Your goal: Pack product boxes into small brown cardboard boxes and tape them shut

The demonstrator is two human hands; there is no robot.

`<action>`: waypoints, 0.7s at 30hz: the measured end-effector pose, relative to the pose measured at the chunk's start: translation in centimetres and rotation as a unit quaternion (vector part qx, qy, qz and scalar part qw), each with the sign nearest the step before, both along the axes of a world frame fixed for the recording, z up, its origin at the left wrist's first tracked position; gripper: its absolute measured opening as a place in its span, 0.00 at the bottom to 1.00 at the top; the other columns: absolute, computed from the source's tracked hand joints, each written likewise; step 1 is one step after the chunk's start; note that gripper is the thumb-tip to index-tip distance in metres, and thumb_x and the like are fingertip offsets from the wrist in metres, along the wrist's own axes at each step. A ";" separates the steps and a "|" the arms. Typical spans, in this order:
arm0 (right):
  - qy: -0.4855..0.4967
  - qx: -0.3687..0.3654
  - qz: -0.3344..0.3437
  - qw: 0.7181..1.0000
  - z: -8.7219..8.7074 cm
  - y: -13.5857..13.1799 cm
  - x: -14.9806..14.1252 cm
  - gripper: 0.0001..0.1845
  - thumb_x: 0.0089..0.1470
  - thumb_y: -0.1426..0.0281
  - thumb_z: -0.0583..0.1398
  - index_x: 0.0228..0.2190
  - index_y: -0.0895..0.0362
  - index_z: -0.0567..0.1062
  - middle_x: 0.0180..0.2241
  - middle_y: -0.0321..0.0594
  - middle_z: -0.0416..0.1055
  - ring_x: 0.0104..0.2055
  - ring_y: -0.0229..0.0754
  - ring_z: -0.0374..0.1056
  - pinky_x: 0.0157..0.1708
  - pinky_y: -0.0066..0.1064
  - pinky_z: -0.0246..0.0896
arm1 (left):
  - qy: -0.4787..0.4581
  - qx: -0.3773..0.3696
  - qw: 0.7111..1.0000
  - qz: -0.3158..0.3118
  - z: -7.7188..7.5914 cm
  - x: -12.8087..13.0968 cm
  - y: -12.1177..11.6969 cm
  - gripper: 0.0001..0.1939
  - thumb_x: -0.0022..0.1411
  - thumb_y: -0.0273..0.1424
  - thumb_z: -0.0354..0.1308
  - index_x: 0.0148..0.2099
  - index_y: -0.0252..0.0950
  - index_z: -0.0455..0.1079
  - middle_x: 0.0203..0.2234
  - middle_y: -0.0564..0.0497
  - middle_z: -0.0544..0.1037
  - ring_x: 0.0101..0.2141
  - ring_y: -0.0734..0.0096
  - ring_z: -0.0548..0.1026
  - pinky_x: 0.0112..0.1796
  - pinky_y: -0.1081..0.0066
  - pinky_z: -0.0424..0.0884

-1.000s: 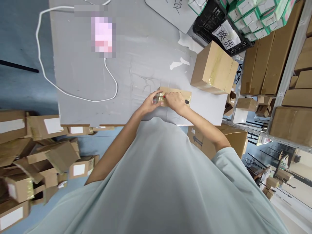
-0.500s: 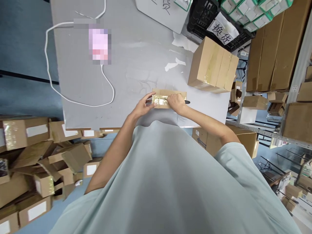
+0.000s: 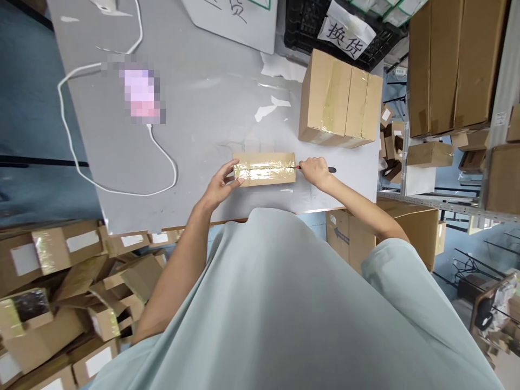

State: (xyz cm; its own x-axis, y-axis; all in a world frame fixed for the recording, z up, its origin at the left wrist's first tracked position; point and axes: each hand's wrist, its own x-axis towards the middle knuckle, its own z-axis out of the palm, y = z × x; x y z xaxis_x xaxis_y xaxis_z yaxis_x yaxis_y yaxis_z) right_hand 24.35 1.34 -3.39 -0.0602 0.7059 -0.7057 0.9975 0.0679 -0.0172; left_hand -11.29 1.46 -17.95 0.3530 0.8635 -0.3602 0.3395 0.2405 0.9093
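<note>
A small, long cardboard box (image 3: pixel 266 176) lies on the grey table, with shiny clear tape along its top and a dark line running lengthwise through the tape. My left hand (image 3: pixel 221 184) grips the box's left end, thumb on the near side and fingers on the far side. Just past the right end, my right hand (image 3: pixel 316 171) is closed around a box cutter (image 3: pixel 332 170). The cutter's black handle sticks out to the right of the fist, and a bit of red shows at the front by the box's edge. Its blade is too small to make out.
A larger taped carton (image 3: pixel 337 103) stands at the right of the table (image 3: pixel 203 119), before a black crate (image 3: pixel 303 27). Torn white paper (image 3: pixel 271 107) lies beyond the small box. A white cable (image 3: pixel 117 189) loops at left. Cardboard boxes (image 3: pixel 93 281) pile up on the floor.
My right hand has drawn the box cutter rightward along the tape, from near the box's left end to past its right end. My left hand stays at the left end. The camera view has shifted.
</note>
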 end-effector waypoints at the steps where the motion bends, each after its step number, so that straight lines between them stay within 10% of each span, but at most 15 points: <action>1: 0.001 -0.003 -0.005 1.000 0.2 -0.1 0.6 0.24 0.82 0.70 0.54 0.64 0.62 0.85 0.61 0.69 0.83 0.66 0.64 0.80 0.62 0.48 0.68 | -0.011 -0.018 1.000 0.016 0.2 0.1 -0.1 0.52 0.59 0.58 0.78 0.79 0.46 0.70 0.74 0.36 0.75 0.69 0.41 0.78 0.67 0.44 0.80; 7: 0.104 0.077 -0.184 0.974 -2.4 -2.7 4.5 0.21 0.83 0.58 0.58 0.59 0.56 0.86 0.55 0.57 0.88 0.55 0.56 0.85 0.56 0.39 0.73 | -0.057 -0.135 0.975 0.167 1.5 -0.4 0.1 0.45 0.52 0.36 0.76 0.73 0.49 0.74 0.63 0.44 0.84 0.57 0.54 0.84 0.58 0.58 0.84; 13: 0.378 0.092 -0.526 0.756 -10.7 -4.6 -1.9 0.22 0.83 0.54 0.55 0.46 0.57 0.81 0.41 0.40 0.85 0.24 0.34 0.71 0.31 0.26 0.67 | -0.045 -0.136 0.959 0.246 1.5 -3.3 0.8 0.39 0.47 0.29 0.73 0.64 0.47 0.79 0.65 0.45 0.83 0.54 0.61 0.84 0.52 0.65 0.83; 17: 0.469 0.110 -0.551 0.681 -11.9 -5.2 -7.0 0.27 0.76 0.43 0.60 0.35 0.51 0.73 0.24 0.27 0.68 0.23 0.37 0.69 0.27 0.26 0.64 | 0.006 -0.078 0.958 0.277 0.9 -5.2 0.7 0.32 0.47 0.26 0.72 0.58 0.40 0.81 0.59 0.43 0.85 0.49 0.64 0.82 0.54 0.65 0.83; 21: 0.489 0.174 -0.507 0.688 -9.5 -5.9 -8.0 0.27 0.70 0.40 0.63 0.33 0.49 0.72 0.25 0.26 0.64 0.25 0.37 0.66 0.28 0.27 0.64 | 0.025 -0.092 0.957 0.275 -0.2 -4.8 0.4 0.32 0.50 0.23 0.70 0.59 0.40 0.79 0.48 0.48 0.85 0.42 0.71 0.81 0.53 0.67 0.82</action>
